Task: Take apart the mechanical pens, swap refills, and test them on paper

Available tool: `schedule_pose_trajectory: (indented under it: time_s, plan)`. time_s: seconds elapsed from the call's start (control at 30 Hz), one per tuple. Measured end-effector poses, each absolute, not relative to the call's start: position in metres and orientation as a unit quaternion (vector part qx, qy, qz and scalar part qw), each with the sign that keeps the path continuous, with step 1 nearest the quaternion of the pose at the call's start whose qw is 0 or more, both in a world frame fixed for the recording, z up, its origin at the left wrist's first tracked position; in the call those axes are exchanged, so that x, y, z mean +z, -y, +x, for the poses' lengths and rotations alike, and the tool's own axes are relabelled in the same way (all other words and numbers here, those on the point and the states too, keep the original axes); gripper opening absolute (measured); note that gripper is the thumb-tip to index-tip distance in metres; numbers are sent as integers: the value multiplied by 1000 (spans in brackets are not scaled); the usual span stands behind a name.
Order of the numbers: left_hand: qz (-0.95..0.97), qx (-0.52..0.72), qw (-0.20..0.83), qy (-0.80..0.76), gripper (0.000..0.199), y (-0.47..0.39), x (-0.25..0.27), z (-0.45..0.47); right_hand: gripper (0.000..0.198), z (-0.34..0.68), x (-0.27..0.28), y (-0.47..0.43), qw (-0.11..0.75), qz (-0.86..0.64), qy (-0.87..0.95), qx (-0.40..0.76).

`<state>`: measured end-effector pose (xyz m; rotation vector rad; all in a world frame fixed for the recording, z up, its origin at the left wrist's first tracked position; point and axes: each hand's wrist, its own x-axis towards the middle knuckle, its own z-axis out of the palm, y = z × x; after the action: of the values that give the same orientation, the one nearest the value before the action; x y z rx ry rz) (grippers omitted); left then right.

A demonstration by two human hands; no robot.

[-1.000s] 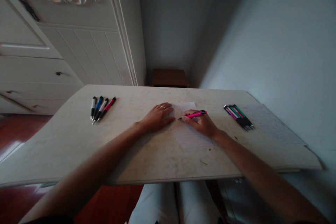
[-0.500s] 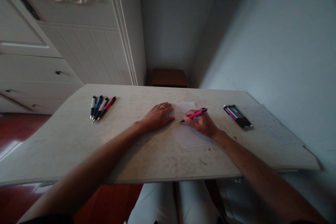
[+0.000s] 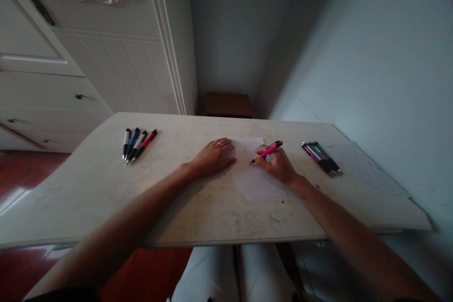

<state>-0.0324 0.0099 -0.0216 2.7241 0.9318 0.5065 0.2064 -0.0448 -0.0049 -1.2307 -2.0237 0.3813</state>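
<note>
My right hand (image 3: 278,165) grips a pink pen (image 3: 269,149) with its tip down on a white lined sheet of paper (image 3: 256,181) in the middle of the table. Flat on the left edge of that sheet lies my left hand (image 3: 212,157), fingers together, a ring on one finger. Both forearms reach in from the bottom of the view.
Several pens (image 3: 137,144) lie side by side at the table's (image 3: 106,198) far left. Another bunch of pens (image 3: 322,156) lies to the right, beside a second sheet (image 3: 366,167). A white cabinet (image 3: 88,56) stands behind, a wall to the right, a brown stool (image 3: 229,104) beyond.
My right hand has slid a little to the right across the sheet, and the pink pen has tilted more upright. My left hand has stayed in place.
</note>
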Motion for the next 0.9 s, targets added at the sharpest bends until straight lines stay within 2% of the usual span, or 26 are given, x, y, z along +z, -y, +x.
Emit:
schedule_pose_trajectory:
  time_s: [0.37,0.9]
  plan:
    - [926,168,109,-320,51,-10,-20,-32,21,200,-5,48,366,-453,781,225]
    - [932,157,89,-315,50,-10,-20,-32,19,208,-7,44,368,-461,787,183]
